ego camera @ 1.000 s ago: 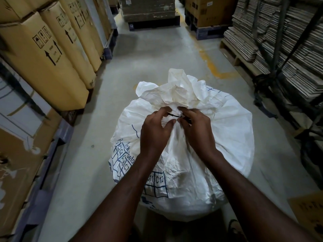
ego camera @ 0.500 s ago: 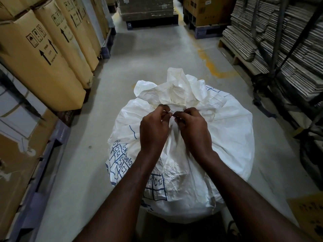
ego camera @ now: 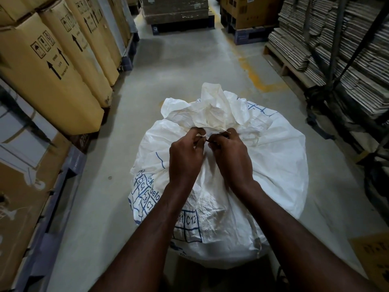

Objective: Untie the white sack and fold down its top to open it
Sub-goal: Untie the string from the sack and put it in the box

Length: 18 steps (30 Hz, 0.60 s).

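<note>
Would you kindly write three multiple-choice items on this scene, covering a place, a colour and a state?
1. Where are both hands working?
A. at the sack's gathered neck
B. on the cardboard boxes
C. on the floor

2. What colour is the print on the sack?
A. red
B. blue
C. green

3. What state is the sack's top in?
A. folded down, open
B. cut off
C. bunched and closed

Answers:
1 A: the left hand and right hand meet with their fingers pinching at the tie.
2 B: the white sack bears blue grid lines and letters.
3 C: the gathered top stands crumpled above the hands.
</note>
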Motion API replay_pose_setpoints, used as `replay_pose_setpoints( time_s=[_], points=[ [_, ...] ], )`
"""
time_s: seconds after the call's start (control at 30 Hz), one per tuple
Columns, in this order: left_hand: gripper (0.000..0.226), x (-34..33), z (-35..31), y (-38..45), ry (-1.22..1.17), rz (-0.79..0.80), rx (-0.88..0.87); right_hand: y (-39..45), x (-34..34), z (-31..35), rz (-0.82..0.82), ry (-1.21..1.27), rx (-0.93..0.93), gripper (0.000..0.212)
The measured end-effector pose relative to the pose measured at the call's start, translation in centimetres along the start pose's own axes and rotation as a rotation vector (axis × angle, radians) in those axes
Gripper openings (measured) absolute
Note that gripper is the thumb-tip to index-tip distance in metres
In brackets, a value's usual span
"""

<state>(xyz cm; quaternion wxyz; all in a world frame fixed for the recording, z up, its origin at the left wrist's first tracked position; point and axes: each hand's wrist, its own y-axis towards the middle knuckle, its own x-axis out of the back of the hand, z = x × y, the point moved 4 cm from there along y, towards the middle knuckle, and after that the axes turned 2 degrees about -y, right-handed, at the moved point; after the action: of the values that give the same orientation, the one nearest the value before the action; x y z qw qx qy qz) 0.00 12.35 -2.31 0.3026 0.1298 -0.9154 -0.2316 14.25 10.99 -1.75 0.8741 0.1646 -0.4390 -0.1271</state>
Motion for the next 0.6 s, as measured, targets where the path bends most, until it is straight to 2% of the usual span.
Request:
replay_pose_setpoints(
  time_s=[0.17, 0.4, 0.5, 0.6],
  points=[
    [0.017, 0.6, 0.5, 0.5, -0.089, 0.01, 0.001, 0.1, -0.1, 0.0, 0.007, -0.012, 0.051, 0.005],
    [0.015, 0.9, 1.1, 1.7, -0.176, 0.007, 0.118, 0.6, 1.3, -1.8, 0.107, 0.244, 0.165, 0.009],
    [0.025, 0.9, 0.9, 2.2, -0.203, -0.017, 0.173, 0.5, 2.1, -2.6, 0.119, 0.348, 0.108, 0.01],
    [0.025, 0.7, 0.6, 2.5, -0.217, -0.04, 0.19, 0.6, 2.8, -3.5, 0.132, 0.479, -0.039, 0.013]
  ],
)
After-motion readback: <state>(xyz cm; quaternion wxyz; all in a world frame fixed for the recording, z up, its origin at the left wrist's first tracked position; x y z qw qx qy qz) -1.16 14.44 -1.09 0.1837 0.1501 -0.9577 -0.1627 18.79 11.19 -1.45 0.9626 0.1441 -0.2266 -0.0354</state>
